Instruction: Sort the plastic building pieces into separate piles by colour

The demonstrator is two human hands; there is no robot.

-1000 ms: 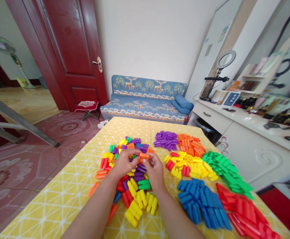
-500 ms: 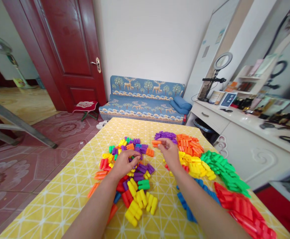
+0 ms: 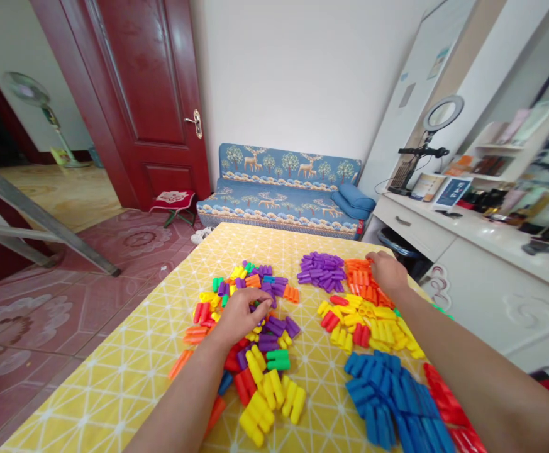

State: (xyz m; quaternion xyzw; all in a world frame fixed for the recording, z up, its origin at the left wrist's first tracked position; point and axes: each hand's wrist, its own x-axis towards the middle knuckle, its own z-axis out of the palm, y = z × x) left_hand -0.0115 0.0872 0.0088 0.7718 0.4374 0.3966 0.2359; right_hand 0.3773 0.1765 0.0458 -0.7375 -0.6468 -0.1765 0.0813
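Note:
A mixed heap of small coloured plastic pieces [image 3: 255,327] lies on the yellow tablecloth [image 3: 127,371]. My left hand [image 3: 241,313] rests on top of this heap, fingers curled down among the pieces; what they hold is hidden. My right hand [image 3: 387,272] reaches far right onto the orange pile [image 3: 361,280], fingers bent down on the pieces. Sorted piles lie beside it: purple [image 3: 322,272], yellow with a few red pieces [image 3: 363,319], blue [image 3: 387,396], red [image 3: 448,409].
A white dresser [image 3: 482,264] with a ring light [image 3: 439,116] stands right of the table. A blue patterned sofa [image 3: 283,192] stands behind it, and a red door [image 3: 146,100] with a small stool [image 3: 173,204] is at the back left. A metal ladder [image 3: 38,226] leans at left.
My right hand carried an orange piece from the mixed heap rightward, past the purple pile, and now rests on the orange pile. My left hand stayed on the mixed heap.

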